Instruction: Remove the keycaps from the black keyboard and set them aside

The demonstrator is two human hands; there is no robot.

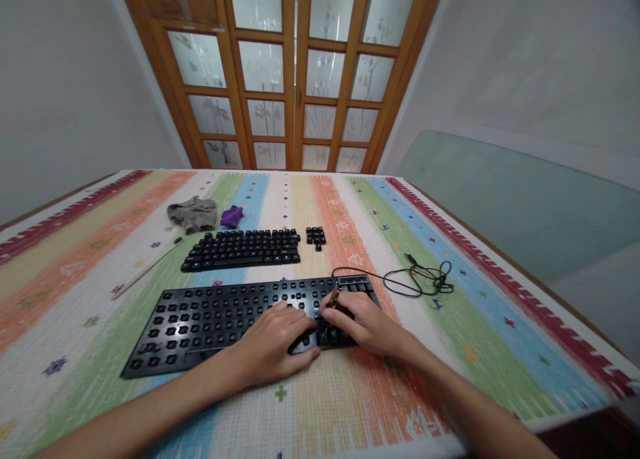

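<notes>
A black keyboard (210, 322) lies at a slant on the striped tablecloth. Most of its keycaps are off, so the switches show, while some caps remain on the number pad at its right end. My left hand (277, 342) lies over its lower middle, fingers on top and thumb at the front edge, gripping it. Over the number pad, my right hand (363, 319) pinches a slim, shiny brown tool (334, 298); its kind is unclear and its lower tip is hidden by the fingers.
Behind the keyboard, removed keycaps (245, 249) stand in rows, with a smaller keycap group (315, 236) beside them. A grey cloth (193, 214), a purple cloth (232, 216) and a thin brush (147, 269) lie left. The coiled cable (420, 279) lies right.
</notes>
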